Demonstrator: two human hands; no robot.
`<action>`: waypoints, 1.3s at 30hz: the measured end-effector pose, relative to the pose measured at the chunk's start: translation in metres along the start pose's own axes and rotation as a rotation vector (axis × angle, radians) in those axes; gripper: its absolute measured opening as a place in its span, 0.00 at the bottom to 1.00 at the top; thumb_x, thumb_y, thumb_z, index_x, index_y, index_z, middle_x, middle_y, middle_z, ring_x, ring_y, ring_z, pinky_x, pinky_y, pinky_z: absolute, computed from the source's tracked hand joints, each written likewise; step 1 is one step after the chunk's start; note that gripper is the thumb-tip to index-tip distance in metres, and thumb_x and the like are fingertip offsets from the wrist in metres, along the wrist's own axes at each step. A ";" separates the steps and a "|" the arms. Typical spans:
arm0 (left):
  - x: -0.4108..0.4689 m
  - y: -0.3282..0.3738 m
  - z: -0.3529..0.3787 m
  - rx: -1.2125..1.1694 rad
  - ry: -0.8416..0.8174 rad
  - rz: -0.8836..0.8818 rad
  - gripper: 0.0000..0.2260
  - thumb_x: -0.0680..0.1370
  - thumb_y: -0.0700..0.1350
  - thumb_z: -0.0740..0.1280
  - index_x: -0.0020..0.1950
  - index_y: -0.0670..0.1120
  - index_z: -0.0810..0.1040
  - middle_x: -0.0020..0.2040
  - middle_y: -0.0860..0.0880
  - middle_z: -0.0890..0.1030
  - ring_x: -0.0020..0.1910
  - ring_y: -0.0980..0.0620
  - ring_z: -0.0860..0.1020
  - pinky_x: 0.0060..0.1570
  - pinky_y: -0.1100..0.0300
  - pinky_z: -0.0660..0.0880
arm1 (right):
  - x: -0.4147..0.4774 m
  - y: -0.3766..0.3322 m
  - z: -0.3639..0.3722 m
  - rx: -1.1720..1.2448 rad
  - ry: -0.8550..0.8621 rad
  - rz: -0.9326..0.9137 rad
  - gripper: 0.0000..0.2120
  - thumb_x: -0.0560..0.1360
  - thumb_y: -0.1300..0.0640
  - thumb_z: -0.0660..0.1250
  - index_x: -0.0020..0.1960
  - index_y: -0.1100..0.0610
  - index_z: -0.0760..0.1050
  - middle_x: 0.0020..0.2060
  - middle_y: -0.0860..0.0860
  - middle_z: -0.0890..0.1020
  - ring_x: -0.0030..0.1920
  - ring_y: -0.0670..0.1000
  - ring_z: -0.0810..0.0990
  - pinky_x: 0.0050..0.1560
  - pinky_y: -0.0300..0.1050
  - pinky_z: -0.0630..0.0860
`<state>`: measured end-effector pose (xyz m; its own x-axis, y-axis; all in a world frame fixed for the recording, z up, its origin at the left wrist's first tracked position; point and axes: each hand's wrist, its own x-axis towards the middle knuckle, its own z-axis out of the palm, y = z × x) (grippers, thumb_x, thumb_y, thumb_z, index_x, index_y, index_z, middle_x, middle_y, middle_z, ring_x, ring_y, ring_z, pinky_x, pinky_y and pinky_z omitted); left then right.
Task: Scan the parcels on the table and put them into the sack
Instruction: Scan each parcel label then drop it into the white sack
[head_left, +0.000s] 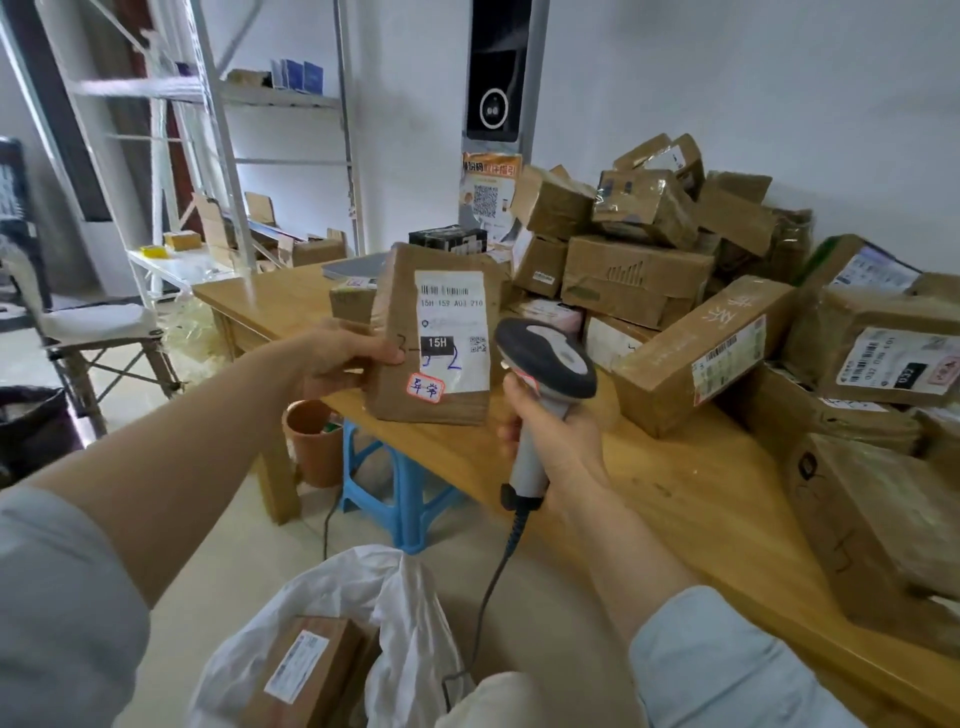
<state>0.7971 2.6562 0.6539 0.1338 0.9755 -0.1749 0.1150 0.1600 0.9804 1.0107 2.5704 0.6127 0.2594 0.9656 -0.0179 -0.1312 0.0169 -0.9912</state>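
Wooden light-brown table (675, 499) carries a heap of taped cardboard parcels (649, 270) at far right. Left hand (343, 358) grips a flat brown cardboard parcel (405, 374) upright above the near-left table corner, its white label (453, 327) turned toward the reader. Right hand (561, 447) wraps around a grey corded barcode scanner (545, 364) just right of the label. White plastic sack (410, 623) gapes on the near floor, one box inside.

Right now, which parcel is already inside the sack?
The brown box with a white label lying in the white sack. Another parcel is held in the left hand; the rest sit on the table.
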 end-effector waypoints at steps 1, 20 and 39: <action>-0.003 -0.001 -0.007 0.027 0.043 0.009 0.21 0.63 0.35 0.73 0.55 0.41 0.76 0.55 0.43 0.80 0.57 0.44 0.77 0.62 0.46 0.73 | -0.006 -0.001 0.007 -0.012 -0.045 0.018 0.09 0.73 0.51 0.71 0.41 0.55 0.76 0.31 0.51 0.79 0.31 0.47 0.77 0.36 0.45 0.77; -0.020 -0.047 -0.083 0.097 0.365 0.011 0.17 0.66 0.33 0.76 0.48 0.50 0.76 0.48 0.48 0.81 0.48 0.47 0.79 0.52 0.51 0.76 | -0.026 0.008 0.078 -0.127 -0.315 0.002 0.07 0.73 0.56 0.72 0.43 0.58 0.75 0.28 0.51 0.76 0.25 0.46 0.73 0.26 0.39 0.73; -0.023 -0.225 -0.097 -0.020 0.499 -0.466 0.20 0.67 0.40 0.78 0.51 0.41 0.71 0.54 0.41 0.78 0.53 0.42 0.78 0.57 0.49 0.77 | -0.010 0.102 0.093 -0.211 -0.342 0.402 0.06 0.70 0.65 0.73 0.40 0.59 0.75 0.27 0.52 0.76 0.24 0.47 0.72 0.26 0.40 0.72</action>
<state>0.6730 2.6129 0.4463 -0.3959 0.7561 -0.5211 0.0314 0.5783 0.8152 0.9053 2.5862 0.5243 -0.1004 0.9149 -0.3909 0.0472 -0.3881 -0.9204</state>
